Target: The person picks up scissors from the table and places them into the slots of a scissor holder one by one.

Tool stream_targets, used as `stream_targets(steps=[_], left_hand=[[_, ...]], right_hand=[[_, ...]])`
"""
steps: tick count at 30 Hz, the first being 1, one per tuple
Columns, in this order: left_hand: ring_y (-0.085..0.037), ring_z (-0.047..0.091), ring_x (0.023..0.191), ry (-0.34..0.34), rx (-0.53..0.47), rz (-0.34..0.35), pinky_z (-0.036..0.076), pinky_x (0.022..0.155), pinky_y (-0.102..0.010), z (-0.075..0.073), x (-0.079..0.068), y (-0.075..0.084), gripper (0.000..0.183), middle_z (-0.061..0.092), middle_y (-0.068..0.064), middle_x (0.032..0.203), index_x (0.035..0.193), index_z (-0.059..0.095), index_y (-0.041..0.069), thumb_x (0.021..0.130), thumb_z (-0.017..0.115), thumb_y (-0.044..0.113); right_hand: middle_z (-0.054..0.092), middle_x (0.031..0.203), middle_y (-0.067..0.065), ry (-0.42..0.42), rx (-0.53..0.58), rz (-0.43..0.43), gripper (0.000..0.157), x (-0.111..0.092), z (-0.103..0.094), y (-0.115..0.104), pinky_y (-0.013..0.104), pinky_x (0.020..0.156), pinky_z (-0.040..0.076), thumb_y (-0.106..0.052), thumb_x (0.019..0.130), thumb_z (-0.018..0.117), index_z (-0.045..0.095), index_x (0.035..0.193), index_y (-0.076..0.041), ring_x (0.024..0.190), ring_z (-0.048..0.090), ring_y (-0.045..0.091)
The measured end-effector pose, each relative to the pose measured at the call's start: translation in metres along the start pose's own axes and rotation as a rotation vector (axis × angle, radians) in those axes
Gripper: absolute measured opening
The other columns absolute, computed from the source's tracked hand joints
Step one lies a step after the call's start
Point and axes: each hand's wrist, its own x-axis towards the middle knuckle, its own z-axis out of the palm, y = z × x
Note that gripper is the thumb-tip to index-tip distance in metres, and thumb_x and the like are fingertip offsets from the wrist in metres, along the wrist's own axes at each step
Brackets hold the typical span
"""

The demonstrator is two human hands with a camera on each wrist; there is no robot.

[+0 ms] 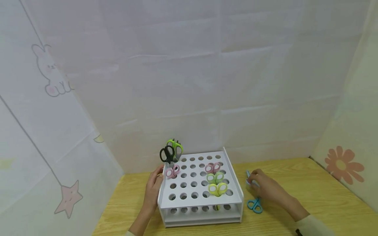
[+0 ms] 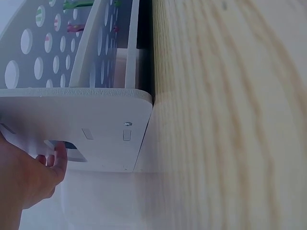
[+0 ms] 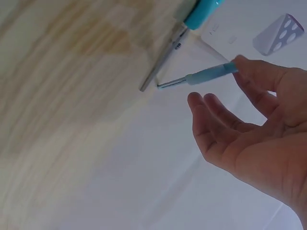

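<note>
A white two-tier rack [image 1: 189,203] with rows of round holes stands on the table. At its left side is my left hand [image 1: 153,188], and in the left wrist view the bent fingers hook at the slot in the side panel [image 2: 105,115]. To the right of the rack, my right hand [image 1: 264,186] pinches light-blue scissors [image 3: 208,74] by the handle between thumb and forefinger, the other fingers loosely bent. Their blades point away from the palm, low over the table. Nearer the front lie teal scissors [image 1: 255,206], partly under my hand in the head view.
In the rack's holes stand black scissors [image 1: 167,154], bright green scissors [image 1: 178,146], two pink pairs [image 1: 172,171], light-green scissors [image 1: 215,178] and yellow scissors [image 1: 218,189]. The wooden table [image 1: 298,183] meets a sheet-covered wall [image 1: 251,98] behind the rack.
</note>
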Motion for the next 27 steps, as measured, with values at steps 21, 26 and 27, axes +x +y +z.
stream_targets(steps=[21, 26, 27], left_hand=[[-0.026, 0.05, 0.126, -0.013, 0.006, 0.002, 0.04, 0.101, -0.029, 0.0, -0.001, -0.002, 0.042, 0.056, -0.013, 0.139, 0.147, 0.054, 0.008, 0.106, 0.048, 0.017], [-0.027, 0.05, 0.127, -0.016, 0.006, 0.009, 0.041, 0.1, -0.028, -0.001, -0.001, -0.003, 0.043, 0.056, -0.014, 0.139, 0.148, 0.053, 0.007, 0.106, 0.047, 0.017], [-0.027, 0.05, 0.127, -0.016, 0.01, 0.012, 0.041, 0.1, -0.028, -0.001, 0.0, -0.003, 0.043, 0.056, -0.014, 0.139, 0.148, 0.053, 0.007, 0.106, 0.047, 0.017]], right_hand=[[0.062, 0.091, 0.008, 0.166, 0.17, 0.088, 0.022, 0.001, -0.027, 0.002, 0.03, 0.057, 0.046, -0.011, 0.109, 0.047, 0.054, 0.117, 0.008, 0.069, 0.051, 0.017], [0.065, 0.102, 0.014, 0.167, 0.17, 0.088, 0.024, 0.0, -0.032, -0.002, 0.035, 0.065, 0.052, -0.013, 0.109, 0.048, 0.054, 0.12, 0.007, 0.083, 0.061, 0.023], [0.066, 0.106, 0.015, 0.171, 0.169, 0.087, 0.025, 0.0, -0.033, -0.003, 0.037, 0.068, 0.053, -0.013, 0.109, 0.048, 0.054, 0.121, 0.007, 0.087, 0.062, 0.025]])
